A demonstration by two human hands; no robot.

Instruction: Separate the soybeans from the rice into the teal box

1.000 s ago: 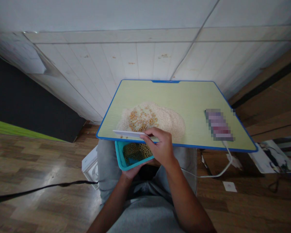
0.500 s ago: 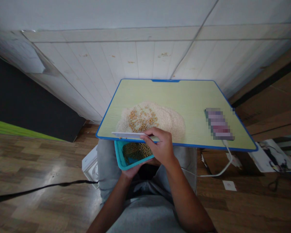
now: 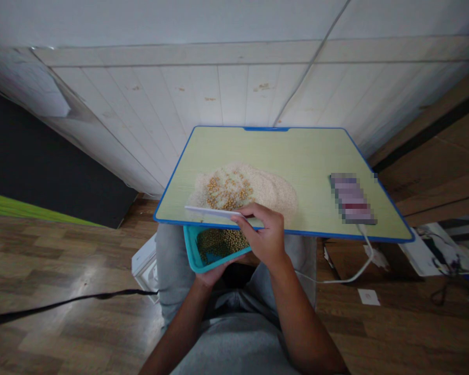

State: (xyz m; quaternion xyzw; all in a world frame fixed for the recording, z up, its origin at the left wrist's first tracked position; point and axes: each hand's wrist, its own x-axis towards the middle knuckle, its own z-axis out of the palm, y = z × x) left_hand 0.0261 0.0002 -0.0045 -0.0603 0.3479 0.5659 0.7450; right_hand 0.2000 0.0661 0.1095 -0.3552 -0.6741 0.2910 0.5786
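Observation:
Between the thumb and fingers of my right hand [image 3: 266, 232] is a thin white flat strip [image 3: 213, 211], held on edge just above the near side of the table. Behind the strip, a spread of pale rice-like grains [image 3: 275, 190] lies on the tabletop, with yellow-brown beans [image 3: 230, 200] scattered over its left part. My left hand [image 3: 214, 273] supports a turquoise plastic container [image 3: 190, 255] from below, under the table's front edge. Beans [image 3: 234, 240] and smaller greenish ones partly cover the container's bottom. Most of my left fingers are hidden beneath it.
The yellow-green folding table [image 3: 305, 151] has a blue rim. At its right lies a phone [image 3: 352, 199] with a blurred screen and a white cable [image 3: 359, 273] hanging over the edge. A white panelled wall [image 3: 203, 99] stands behind. Cardboard [image 3: 433, 166] is at the right.
My right hand has shifted slightly right and the strip with it, now a little farther from the front edge. The container in my left hand stays in place.

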